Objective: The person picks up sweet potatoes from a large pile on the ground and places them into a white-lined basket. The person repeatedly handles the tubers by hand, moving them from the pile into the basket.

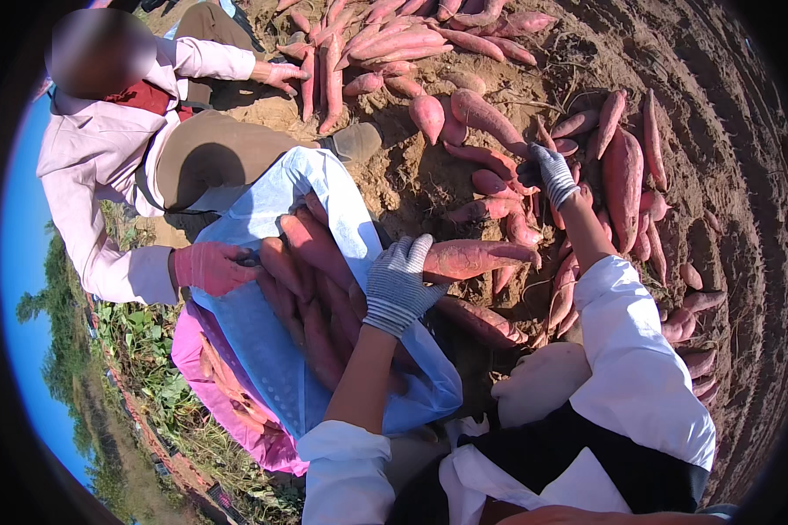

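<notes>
My left hand [403,284], in a grey-and-white striped glove, is closed round one end of a reddish sweet potato [481,259]. It holds it level beside the mouth of a white-and-blue bag [324,188] with several sweet potatoes [311,262] inside. Farther right, my right hand [549,173], gloved alike with a dark palm side, is closed at the near end of a long sweet potato [490,121] on the soil pile. Its fingertips are partly hidden. Under and around it lie more sweet potatoes [622,188].
Across on the left sits a co-worker in a pale pink jacket [87,175]. Their pink-gloved hand [210,269] is at the bag's edge; the other hand [286,77] touches sweet potatoes. A pink bag [228,385] lies beside the white one. Furrowed soil [727,149] stretches right.
</notes>
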`<state>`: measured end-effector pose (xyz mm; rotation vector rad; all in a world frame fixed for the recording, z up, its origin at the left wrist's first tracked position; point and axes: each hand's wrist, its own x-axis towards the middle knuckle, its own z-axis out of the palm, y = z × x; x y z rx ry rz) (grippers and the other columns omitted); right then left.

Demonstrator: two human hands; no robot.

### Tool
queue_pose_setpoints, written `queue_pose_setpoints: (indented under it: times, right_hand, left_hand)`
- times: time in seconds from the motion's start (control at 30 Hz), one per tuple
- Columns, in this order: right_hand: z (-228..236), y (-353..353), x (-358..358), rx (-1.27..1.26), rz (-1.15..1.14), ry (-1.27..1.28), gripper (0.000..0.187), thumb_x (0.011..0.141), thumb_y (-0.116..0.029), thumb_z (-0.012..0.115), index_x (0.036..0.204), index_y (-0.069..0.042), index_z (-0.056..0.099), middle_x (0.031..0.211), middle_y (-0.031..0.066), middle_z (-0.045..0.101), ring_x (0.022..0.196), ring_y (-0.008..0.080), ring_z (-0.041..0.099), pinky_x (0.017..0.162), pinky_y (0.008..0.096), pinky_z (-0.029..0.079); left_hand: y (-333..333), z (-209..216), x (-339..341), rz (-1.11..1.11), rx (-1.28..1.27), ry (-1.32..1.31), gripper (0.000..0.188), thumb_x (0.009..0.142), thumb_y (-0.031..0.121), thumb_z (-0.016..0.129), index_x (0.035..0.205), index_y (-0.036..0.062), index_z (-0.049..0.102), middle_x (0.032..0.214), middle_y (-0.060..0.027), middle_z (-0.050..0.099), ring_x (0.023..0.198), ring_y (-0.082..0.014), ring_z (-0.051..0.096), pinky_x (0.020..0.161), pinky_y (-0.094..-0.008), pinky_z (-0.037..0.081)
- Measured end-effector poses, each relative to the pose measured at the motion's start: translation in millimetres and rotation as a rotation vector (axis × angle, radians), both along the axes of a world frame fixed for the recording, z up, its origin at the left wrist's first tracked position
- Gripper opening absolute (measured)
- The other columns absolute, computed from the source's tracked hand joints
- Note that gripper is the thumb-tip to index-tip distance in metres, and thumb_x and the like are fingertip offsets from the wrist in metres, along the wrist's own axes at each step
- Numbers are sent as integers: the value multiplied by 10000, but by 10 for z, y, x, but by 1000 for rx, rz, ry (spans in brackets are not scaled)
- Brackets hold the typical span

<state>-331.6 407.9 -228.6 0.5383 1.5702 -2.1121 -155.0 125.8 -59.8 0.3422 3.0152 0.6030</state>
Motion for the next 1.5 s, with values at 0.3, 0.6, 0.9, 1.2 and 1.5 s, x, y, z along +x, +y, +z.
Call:
queue_pose_setpoints:
  times: [0.3,0.6,0.9,1.2,1.5]
  right_hand:
    - [347,1593,1897,773,639,119,315,919,-305,511,965,-23,643,718,123,663,668,261,670,648,377,544]
    - [762,963,1018,1359,618,614,356,811,-267,593,1152,-162,583,994,172,618,916,359,614,784,449,508]
    - [275,456,743,1221,549,313,941,554,-502,786,1273,7,455,1210,237,545,1060,361,586,917,395,482]
    - [1030,965,1447,-271,-36,106,673,784,-164,748,1352,-43,408,1125,56,601,1021,158,588,884,317,493]
    - [1617,710,2335,-844,-586,-95,496,959,-495,359,1329,-170,418,1312,24,503,1222,236,439,1064,429,320]
  left_hand:
    - [134,-19,-83,81,-48,-129,673,600,317,800,1164,66,531,997,-178,612,901,-365,613,800,-461,494]
    - [163,2,-61,110,-76,-31,643,626,314,819,1152,86,527,1008,-193,635,904,-376,633,778,-444,519]
    - [166,53,-77,140,-151,-124,647,637,371,798,1157,94,532,1016,-192,629,917,-386,628,796,-450,514]
    - [214,219,32,358,447,-51,651,634,200,853,1142,-20,510,1039,-164,636,907,-269,630,852,-351,494]
    - [-149,1140,913,350,951,-256,378,755,105,762,1063,11,565,900,-60,629,750,-147,606,732,-283,506]
